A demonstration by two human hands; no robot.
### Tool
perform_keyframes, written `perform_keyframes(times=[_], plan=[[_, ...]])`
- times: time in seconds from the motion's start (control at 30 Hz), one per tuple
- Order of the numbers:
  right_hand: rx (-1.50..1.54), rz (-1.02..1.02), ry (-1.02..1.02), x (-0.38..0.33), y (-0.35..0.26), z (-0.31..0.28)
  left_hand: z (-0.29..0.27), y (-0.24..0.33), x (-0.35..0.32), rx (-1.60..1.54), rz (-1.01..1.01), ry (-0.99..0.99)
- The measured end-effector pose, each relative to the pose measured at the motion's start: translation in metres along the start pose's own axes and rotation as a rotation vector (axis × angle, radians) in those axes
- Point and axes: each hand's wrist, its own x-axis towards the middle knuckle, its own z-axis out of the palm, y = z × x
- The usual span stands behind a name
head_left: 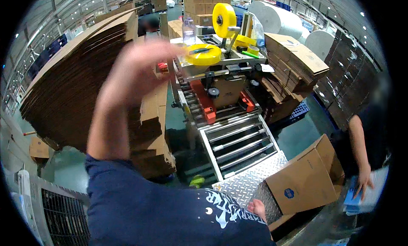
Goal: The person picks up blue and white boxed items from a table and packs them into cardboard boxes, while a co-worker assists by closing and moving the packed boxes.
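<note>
My left hand (144,61) is raised at the upper left, smeared by motion. It hangs in front of a tall stack of flat cardboard cartons (72,84), with its blurred fingertips toward a yellow roll of tape (204,55) lying on the carton sealer. Whether its fingers are closed cannot be made out. Low in the view, my right hand (257,208) shows just past my shirt, beside an open cardboard box (301,180). The box stands tilted on a diamond-plate metal surface (238,186). Most of that hand's fingers are hidden or too small to read.
A carton (229,91) sits inside the sealer (223,67), beyond a roller conveyor (240,146). Another yellow tape roll (224,20) is mounted on top, near a clear bottle (188,31). Folded cartons (293,55) are piled right. A co-worker's hand (364,182) touches blue-and-white packets (357,199).
</note>
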Motion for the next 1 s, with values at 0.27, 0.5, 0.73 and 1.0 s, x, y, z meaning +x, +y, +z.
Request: perform_keyframes(times=[0.27,0.5,0.73,1.0], plan=[[-0.136,-0.183,-0.134,-0.034,0.039,-0.006,-0.187,-0.015,-0.063,0.676,-0.772,-0.354],[-0.335,-0.217,-0.197,-0.032,0.020,-0.006,-0.168,-0.066,-0.093,1.119,-0.367,0.352],[-0.698,-0.975,0.063,-0.082,-0.163,0.098,-0.095,0.077,0.086,1.095,0.150,0.549],[-0.771,-1.024,-0.186,-0.278,-0.201,0.098,0.002,0.051,0.192,0.046,0.371,0.707]])
